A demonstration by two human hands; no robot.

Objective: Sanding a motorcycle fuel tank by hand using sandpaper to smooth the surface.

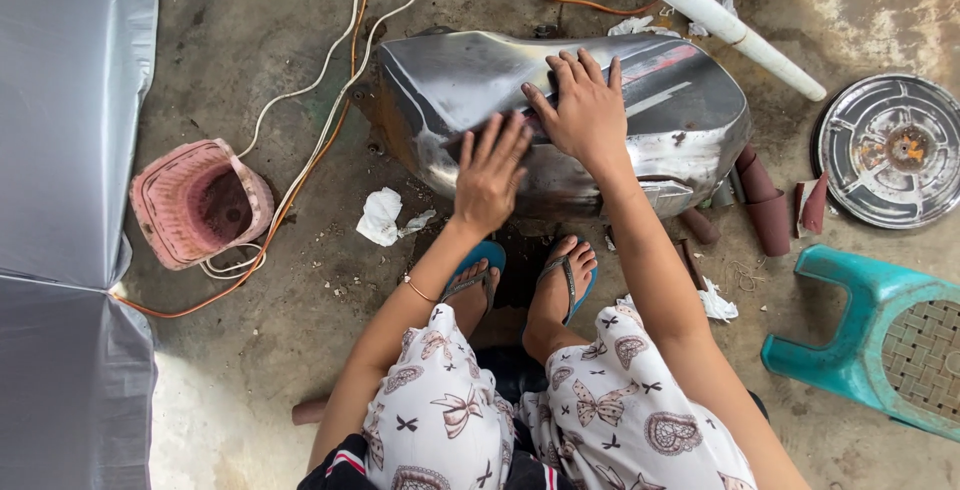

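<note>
A bare grey metal tank [690,110], dented and partly sanded, lies on the concrete floor in front of my feet. My left hand [489,172] rests flat on its near side, fingers spread. My right hand [582,110] presses flat on the tank's top, just right of the left hand; I cannot tell whether something lies under its palm. Both feet in blue sandals sit directly below the tank.
A pink plastic basket [196,202] sits at left beside white and orange cables [315,140]. A crumpled white rag [381,216] lies near the tank. Rolls of brown sandpaper [766,212], a round metal cover [892,150], a teal stool [885,340] and a white pipe [720,18] are at right. Grey sheeting [60,200] covers the left edge.
</note>
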